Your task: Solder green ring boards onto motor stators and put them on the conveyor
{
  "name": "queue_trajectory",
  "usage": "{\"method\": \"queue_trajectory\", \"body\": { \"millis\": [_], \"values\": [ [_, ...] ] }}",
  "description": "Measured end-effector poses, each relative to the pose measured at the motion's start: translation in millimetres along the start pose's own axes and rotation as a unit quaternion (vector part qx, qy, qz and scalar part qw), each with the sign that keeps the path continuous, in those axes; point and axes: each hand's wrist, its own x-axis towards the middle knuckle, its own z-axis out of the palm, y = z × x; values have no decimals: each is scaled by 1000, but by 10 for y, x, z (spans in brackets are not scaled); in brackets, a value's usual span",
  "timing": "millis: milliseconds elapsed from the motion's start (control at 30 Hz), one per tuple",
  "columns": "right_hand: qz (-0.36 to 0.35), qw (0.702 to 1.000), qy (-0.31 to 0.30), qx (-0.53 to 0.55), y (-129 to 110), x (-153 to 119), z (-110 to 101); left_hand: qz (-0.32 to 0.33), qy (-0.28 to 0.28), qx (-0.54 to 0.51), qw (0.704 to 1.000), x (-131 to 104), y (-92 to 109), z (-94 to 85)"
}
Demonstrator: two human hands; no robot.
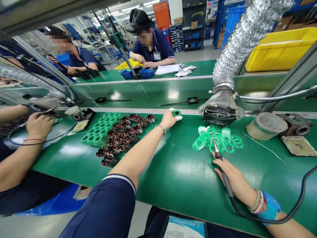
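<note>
My left hand (169, 119), with light covers on some fingertips, is stretched forward and grips a round part with a green board (176, 113) on top. In my right hand (229, 172) are a soldering iron (224, 175), tip pointing up and left, and a green ring board (213, 163) between the fingers. Just beyond that hand lies a loose pile of green ring boards (218, 140). Left of my left arm stand rows of dark motor stators (123, 135) with copper windings, beside a stack of green board panels (101, 127).
A fan hood (219, 115) on a silver duct (240, 43) stands behind the pile. At right are a round tub (266, 125), a sponge tray (299, 145) and solder wire (264, 148). A co-worker's hand (39, 125) is at left; people sit across the bench.
</note>
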Motion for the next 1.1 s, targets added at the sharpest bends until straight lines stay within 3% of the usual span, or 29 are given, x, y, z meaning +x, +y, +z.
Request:
{"method": "queue_trajectory", "body": {
  "millis": [133,233,333,433,567,700,767,833,933,1033,1100],
  "values": [
    [17,1000,-4,-5,-17,-5,-13,-29,14,-16,999,651,113,160],
    [18,1000,-7,0,-29,-5,-17,-49,19,-4,999,1004,102,275],
    [20,1000,-1,3,-17,-22,-3,-62,25,34,997,1207,36,347],
    [27,1000,-6,1,10,-46,18,-52,23,91,994,1196,-60,278],
    [21,1000,-13,6,20,-46,33,-16,9,193,981,815,-287,-175],
    [16,1000,-11,-1,8,-8,23,-38,-6,293,955,313,-576,-741],
    [13,1000,-9,-3,2,14,10,-27,-28,323,946,132,-639,-862],
    [9,1000,-12,2,-10,22,-8,5,-53,337,940,-26,-601,-822],
    [-4,999,-18,26,-61,-3,-41,86,-105,333,933,-396,-380,-561],
    [-9,999,-29,44,-174,-71,-71,227,-208,274,911,-1043,-138,-286],
    [-10,998,-43,48,-271,-132,-78,268,-242,209,909,-1536,-62,-167]
  ]
}}
